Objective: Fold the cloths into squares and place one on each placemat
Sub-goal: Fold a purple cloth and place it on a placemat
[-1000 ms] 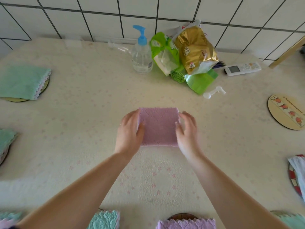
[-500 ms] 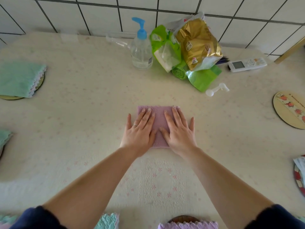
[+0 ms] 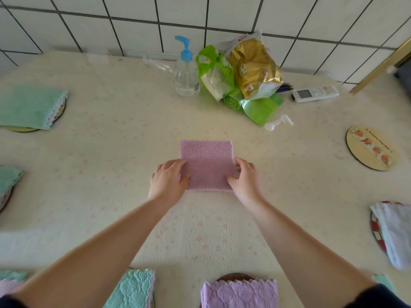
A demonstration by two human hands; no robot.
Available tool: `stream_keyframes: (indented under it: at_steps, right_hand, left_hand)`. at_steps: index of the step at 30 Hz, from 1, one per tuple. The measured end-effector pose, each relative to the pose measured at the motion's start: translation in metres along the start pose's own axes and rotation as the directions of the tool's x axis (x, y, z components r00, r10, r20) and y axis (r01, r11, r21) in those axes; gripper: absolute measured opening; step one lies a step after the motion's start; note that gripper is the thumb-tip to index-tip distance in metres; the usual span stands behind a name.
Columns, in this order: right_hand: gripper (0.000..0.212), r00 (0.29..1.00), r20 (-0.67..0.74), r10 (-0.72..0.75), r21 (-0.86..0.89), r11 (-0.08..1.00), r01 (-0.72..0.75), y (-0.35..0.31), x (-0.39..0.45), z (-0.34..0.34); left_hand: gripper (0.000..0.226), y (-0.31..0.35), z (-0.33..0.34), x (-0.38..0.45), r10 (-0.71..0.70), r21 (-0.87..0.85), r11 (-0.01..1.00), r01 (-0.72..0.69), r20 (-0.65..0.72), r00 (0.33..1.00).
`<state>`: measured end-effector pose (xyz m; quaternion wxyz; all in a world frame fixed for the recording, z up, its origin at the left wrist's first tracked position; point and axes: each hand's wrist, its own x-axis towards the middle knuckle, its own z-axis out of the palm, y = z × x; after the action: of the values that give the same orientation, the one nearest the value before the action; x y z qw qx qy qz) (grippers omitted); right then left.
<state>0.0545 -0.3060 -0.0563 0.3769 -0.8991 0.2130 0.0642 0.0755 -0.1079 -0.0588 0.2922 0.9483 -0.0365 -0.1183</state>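
Both hands are gripping the folded pink cloth (image 3: 205, 165) at the centre of the table (image 3: 111, 174). Left hand (image 3: 168, 181) is curling over the cloth's left edge, thumb on top; right hand (image 3: 243, 177) is pinching the right edge, fingers bent around it. Half a second earlier, both palms were pressing flat on the cloth with fingers straight; now they are sitting at its sides, which suggests that smoothing is finished and a lift is beginning. The cloth is lying flat as a near-square, its fold apparently complete.

Reading from left to right: a folded green cloth (image 3: 29, 106) is covering a round placemat (image 3: 21, 129) at far left; another green cloth (image 3: 9, 178) is showing at the left edge. A teal cloth (image 3: 132, 287) and a purple cloth (image 3: 239, 293) are lying along the near edge, the purple 1 on a dark mat. A pump bottle (image 3: 185, 74), green bags (image 3: 222, 85), a gold packet (image 3: 253, 70), a white scoop (image 3: 278, 123) and a remote control (image 3: 314, 94) are standing by the tiled wall. At right, 1 bare oval placemat (image 3: 369, 147) is carrying no cloth, well apart from the hands; below it, a pale blue cloth (image 3: 393, 232) is lying on a patterned mat. The bare placemat is probably the pink cloth's destination.
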Motion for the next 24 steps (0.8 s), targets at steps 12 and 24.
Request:
stream_keyframes:
  at_steps: [12,24]
  right_hand:
    - [0.01,0.888,0.331,0.32,0.547,0.702,-0.457,-0.01,-0.027,-0.019]
    - [0.028,0.99,-0.015,0.139,0.651,0.753,-0.096,0.113,-0.045,-0.129]
  left_hand:
    - [0.02,0.029,-0.019,-0.013,-0.332,-0.679,0.633,0.372,0.196,0.923]
    - [0.027,0.153,0.06,-0.062,-0.17,-0.79,0.501,0.354,0.311,0.935]
